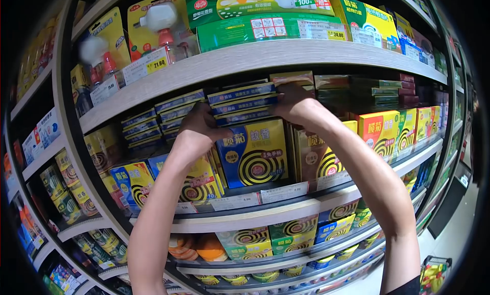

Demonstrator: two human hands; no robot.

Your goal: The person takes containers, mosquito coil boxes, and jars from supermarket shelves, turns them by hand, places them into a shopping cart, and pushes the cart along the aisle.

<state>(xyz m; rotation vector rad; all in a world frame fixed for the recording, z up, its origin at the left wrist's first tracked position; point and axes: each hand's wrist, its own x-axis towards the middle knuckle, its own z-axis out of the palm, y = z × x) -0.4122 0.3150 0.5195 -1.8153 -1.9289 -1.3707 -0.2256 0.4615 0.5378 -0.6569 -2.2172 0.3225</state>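
Both my arms reach into a middle shelf of mosquito coil boxes. A stack of flat blue-edged mosquito coil boxes lies between my hands. My left hand grips the stack's left end, its thumb pointing toward the front. At the right end, my right hand is closed round the edge, with its fingertips partly hidden. Directly beneath stands an upright blue and yellow mosquito coil box with a black spiral on its front. Further flat boxes are stacked left of my left hand.
Above runs the upper shelf edge, close over the stack. Price labels line the lower shelf edge. More upright boxes stand to the right, and a shelf post rises at left. A basket of goods is at lower right.
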